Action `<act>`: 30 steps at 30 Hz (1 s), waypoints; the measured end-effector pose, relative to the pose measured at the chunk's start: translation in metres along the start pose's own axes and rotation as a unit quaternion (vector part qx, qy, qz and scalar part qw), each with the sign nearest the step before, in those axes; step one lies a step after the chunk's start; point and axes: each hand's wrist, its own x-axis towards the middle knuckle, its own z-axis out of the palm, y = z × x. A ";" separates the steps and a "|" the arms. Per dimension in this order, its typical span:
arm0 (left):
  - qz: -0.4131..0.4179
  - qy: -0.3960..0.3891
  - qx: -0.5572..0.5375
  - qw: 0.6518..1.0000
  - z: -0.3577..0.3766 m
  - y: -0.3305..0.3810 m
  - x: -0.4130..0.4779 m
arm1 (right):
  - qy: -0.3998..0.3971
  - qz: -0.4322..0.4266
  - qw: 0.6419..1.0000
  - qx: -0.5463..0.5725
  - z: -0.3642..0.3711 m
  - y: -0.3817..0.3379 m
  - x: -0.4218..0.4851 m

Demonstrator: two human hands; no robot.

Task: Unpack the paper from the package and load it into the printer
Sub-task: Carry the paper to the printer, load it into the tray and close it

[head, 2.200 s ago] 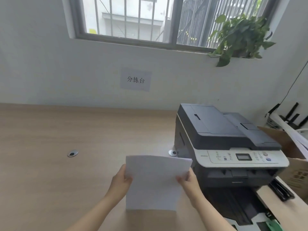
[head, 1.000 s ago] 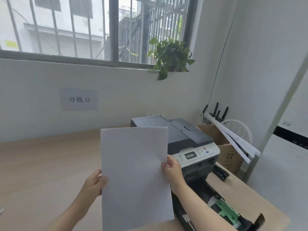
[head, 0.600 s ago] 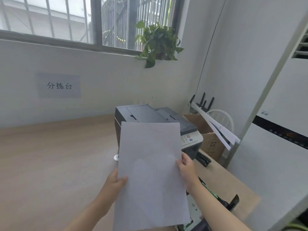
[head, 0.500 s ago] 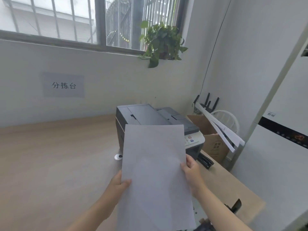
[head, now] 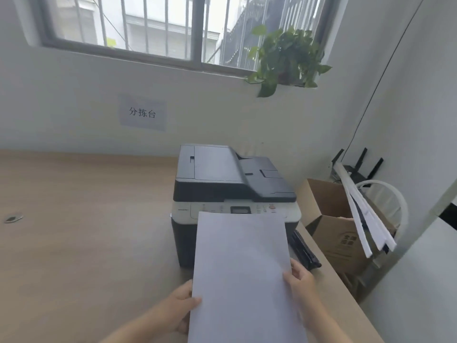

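Head view: both hands hold a stack of white paper upright in front of the printer, long edges vertical. The paper hides the printer's lower front, and its top edge reaches the control panel. The left hand pinches the left edge low down, thumb on the near face, other fingers behind the sheets and hidden. The right hand grips the right edge a little higher, thumb lying on the near face, its other fingers also hidden behind. The printer stands on the wooden desk, near the wall. A black object lies on the desk just right of the printer. Beyond the desk's right edge stands an open cardboard box. A plant sits on the windowsill.
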 end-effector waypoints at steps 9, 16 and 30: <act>-0.076 0.089 0.008 0.993 0.034 -0.012 0.028 | -0.022 0.088 0.992 -0.092 -0.031 0.017 0.024; -0.117 0.064 0.003 0.991 0.030 -0.020 0.054 | -0.011 0.162 0.970 -0.179 -0.032 0.026 0.045; -0.188 0.083 -0.074 0.976 0.002 -0.038 0.105 | -0.024 0.275 0.899 -0.339 -0.014 0.056 0.087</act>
